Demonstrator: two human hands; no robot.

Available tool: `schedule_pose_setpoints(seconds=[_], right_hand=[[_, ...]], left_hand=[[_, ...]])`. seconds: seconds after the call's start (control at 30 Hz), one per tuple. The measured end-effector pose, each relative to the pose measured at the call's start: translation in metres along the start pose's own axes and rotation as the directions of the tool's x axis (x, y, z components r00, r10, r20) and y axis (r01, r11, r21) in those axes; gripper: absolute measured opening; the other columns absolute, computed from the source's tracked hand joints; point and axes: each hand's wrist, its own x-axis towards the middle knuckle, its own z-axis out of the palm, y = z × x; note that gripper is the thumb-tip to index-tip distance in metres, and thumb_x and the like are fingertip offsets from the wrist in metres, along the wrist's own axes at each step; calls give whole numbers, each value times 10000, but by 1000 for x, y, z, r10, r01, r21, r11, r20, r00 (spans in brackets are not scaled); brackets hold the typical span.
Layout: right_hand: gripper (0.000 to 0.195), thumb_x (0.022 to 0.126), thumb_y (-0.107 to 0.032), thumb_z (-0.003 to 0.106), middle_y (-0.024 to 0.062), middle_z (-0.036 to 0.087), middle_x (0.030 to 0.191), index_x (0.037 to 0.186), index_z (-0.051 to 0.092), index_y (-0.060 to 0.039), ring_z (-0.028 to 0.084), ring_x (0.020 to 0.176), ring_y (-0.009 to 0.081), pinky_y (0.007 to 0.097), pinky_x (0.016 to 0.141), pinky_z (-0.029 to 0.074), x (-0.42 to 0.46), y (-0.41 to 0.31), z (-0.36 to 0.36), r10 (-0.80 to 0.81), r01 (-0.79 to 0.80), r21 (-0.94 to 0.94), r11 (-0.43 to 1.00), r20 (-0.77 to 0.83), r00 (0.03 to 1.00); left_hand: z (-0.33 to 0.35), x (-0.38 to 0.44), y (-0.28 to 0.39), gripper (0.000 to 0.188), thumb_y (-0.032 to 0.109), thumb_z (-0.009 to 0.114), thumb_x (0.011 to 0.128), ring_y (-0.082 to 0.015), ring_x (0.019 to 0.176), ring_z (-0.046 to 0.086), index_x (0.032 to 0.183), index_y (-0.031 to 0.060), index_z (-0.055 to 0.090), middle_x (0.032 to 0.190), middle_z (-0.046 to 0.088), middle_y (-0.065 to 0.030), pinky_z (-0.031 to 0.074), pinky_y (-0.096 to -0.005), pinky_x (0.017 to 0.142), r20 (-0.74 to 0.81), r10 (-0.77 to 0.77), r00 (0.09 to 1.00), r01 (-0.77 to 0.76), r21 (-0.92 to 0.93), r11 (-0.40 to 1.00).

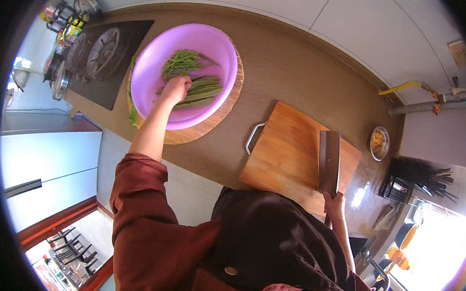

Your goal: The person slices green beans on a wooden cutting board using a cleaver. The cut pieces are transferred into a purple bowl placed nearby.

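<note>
A pink-purple plastic basin holds a heap of thin-cut green strips and, nearer me, several whole flat green bean pods. My left hand reaches into it, fingers curled at the edge of the pods and strips; what lies under the fingers is hidden. The handle of a broad cleaver is in my right hand. Its blade points away from me over the right part of a wooden cutting board; I cannot tell whether it touches the wood.
Under the basin is a round slatted mat. The cutting board has a metal handle on its left. A gas hob sits at the far left. To the right stand a small metal bowl with yellowish food and a black chopstick rack.
</note>
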Motion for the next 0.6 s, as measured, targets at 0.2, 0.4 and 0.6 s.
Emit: schedule_pose_setpoints(seconds=[0.2, 0.4, 0.6], right_hand=[[254, 742, -197, 630, 105, 526, 502, 735, 556, 46, 536, 405, 183, 334, 379, 442, 3, 8, 0, -54, 54, 12, 998, 6, 999], [250, 739, -186, 632, 98, 520, 498, 794, 554, 45, 531, 388, 190, 321, 350, 440, -5, -3, -2, -94, 96, 81, 992, -21, 995], [288, 750, -232, 633, 119, 539, 495, 721, 562, 45, 564, 415, 211, 352, 391, 461, 1, 17, 4, -184, 182, -29, 983, -82, 979]], left_hand=[[-30, -12, -1, 147, 122, 544, 845, -289, 859, 613, 935, 49, 634, 924, 635, -155, 464, -372, 764, -215, 77, 974, -127, -231, 965], [-48, -32, 20, 178, 118, 574, 839, -247, 890, 620, 985, 45, 645, 958, 639, -164, 471, -322, 783, -270, 10, 963, -63, -189, 980], [-54, -83, 137, 172, 16, 534, 823, -260, 725, 619, 951, 47, 645, 826, 633, -125, 503, -324, 654, -420, 310, 853, -416, -189, 889]])
